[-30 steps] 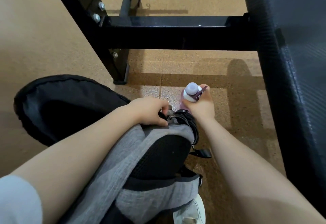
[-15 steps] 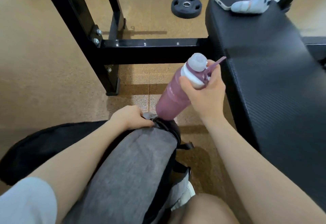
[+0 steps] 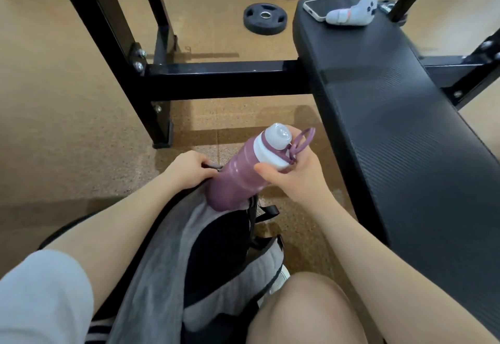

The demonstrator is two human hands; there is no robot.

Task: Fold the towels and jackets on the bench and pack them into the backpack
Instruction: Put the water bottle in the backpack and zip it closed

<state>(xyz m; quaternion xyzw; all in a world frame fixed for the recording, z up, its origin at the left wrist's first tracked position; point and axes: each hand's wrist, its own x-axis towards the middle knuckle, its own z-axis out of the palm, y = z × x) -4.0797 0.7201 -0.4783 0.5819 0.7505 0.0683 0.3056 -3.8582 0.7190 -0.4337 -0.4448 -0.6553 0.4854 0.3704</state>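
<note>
since half a second ago the bottle (image 3: 244,170) has tipped lower, its base now at the top opening of the backpack (image 3: 173,257), where before it stood higher over the bag; since a second ago it has come up off the floor (image 3: 67,132); the right hand (image 3: 293,178) grips the mauve bottle just under its white collar, thumb across the near side and fingers curled behind it, with the purple carry loop sticking out past the hand; the bottle's clear cap points up and away, its body slanting down to the left; the left hand (image 3: 189,171) has stayed at the backpack's upper edge, fingers curled and pinching the dark rim or zipper part there, though exactly what it pinches is too small to tell; the grey and black backpack lies across the person's lap, between the forearms, with a black strap hanging off its right side; the bench (image 3: 400,132) runs along the right, its black pad bare at the near end; at its far end a phone (image 3: 328,5) lies flat, a small grey plush-like object (image 3: 354,13) touching its right edge; a black weight plate (image 3: 265,18) lies on the floor just left of the bench's far end; black steel frame (image 3: 216,78) crosses behind the hands; towels and jackets do not show in this view.
</note>
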